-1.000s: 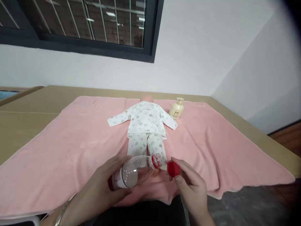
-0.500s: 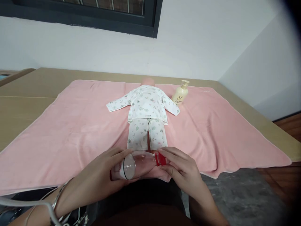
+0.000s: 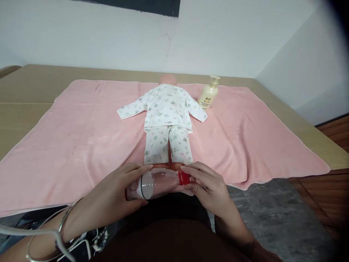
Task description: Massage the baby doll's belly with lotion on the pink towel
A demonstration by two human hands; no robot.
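Two hands (image 3: 114, 198) (image 3: 208, 185) hold bottle (image 3: 156, 183); label print unreadable.

A towel (image 3: 81, 138) covers a table (image 3: 27, 109); on it lies a dressed doll (image 3: 166, 123), a pump bottle (image 3: 208, 93) just right of its shoulder, and nearest the viewer, at the doll's feet, a sideways plastic bottle (image 3: 155, 182) between both hands.

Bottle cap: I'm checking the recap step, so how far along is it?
The red cap already sits on the neck of the clear plastic bottle. The left hand grips the bottle's body on its side; the right hand pinches the cap. Whether it is fully tightened cannot be seen, and the bottle is not yet set down.
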